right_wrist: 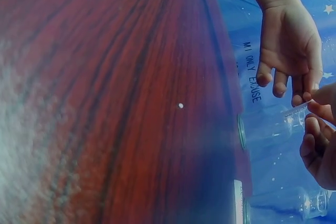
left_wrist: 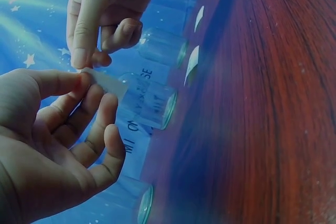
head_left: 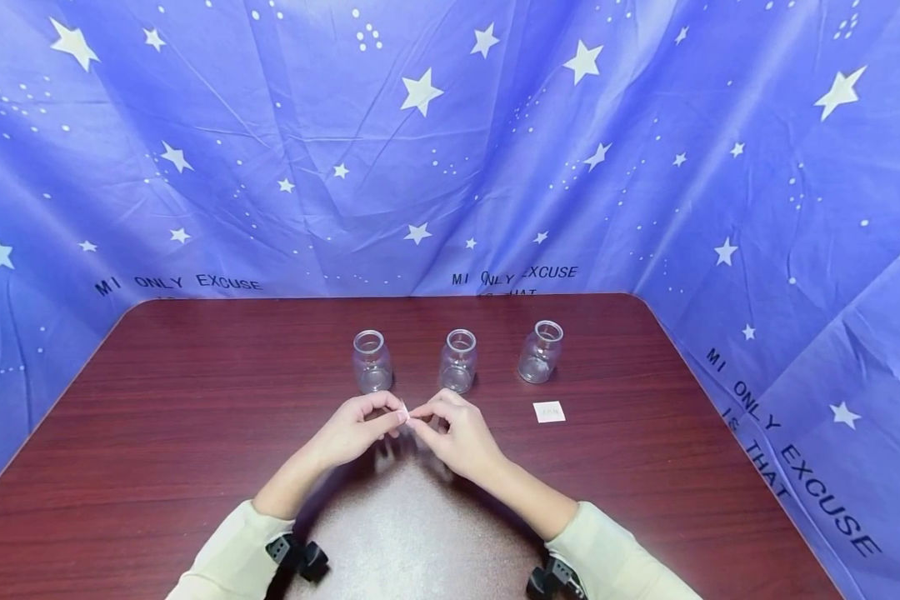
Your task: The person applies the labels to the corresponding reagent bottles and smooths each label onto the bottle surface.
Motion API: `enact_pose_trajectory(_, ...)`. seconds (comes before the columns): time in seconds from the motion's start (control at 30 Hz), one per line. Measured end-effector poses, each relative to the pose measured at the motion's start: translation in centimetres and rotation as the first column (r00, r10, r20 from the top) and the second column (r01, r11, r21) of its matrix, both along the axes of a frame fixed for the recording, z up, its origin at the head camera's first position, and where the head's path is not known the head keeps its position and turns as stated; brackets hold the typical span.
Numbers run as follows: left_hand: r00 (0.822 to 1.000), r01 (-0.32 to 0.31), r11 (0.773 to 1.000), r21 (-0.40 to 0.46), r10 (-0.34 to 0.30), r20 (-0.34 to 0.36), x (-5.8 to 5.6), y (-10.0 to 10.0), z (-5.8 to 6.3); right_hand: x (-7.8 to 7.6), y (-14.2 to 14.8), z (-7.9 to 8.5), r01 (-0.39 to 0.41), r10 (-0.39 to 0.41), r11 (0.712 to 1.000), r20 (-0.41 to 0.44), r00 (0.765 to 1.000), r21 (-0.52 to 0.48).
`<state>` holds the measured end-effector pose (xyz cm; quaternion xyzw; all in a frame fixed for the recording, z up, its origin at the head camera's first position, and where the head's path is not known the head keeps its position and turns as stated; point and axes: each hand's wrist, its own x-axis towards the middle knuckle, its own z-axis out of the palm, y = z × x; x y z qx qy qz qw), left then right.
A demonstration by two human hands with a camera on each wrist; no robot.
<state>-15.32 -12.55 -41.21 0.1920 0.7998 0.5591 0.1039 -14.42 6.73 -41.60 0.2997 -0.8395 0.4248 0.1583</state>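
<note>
Both hands meet over the table's middle on a small white paper slip [left_wrist: 109,84], seen edge-on in the right wrist view. My left hand [head_left: 356,427] pinches it between thumb and index finger, the other fingers loosely bent. From the other side, my right hand [head_left: 456,432] pinches the slip's edge with thumb and index finger. Just beyond the hands stand a left glass jar [head_left: 373,362] and a middle glass jar [head_left: 458,362], both upright and lidless. Any writing on the held slip cannot be read.
A third glass jar [head_left: 541,352] stands to the right, with a white paper square [head_left: 549,412] in front of it. The left wrist view shows another paper piece [left_wrist: 192,65] on the table. A starry blue cloth [head_left: 360,150] hangs behind the table [head_left: 157,400].
</note>
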Motion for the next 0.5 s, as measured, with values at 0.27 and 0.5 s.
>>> enact_pose_trajectory(0.27,0.997,-0.017,1.0,0.007,0.018,-0.07,0.07,0.24,-0.22,-0.07,0.06,-0.05,0.002,0.001,0.998,0.049,0.999,-0.067)
enact_pose_trajectory(0.5,0.996,-0.025,0.999,-0.028,0.023,-0.09,0.07,0.43,-0.16,-0.03,0.27,0.11,0.029,-0.024,0.997,0.075,0.997,-0.066)
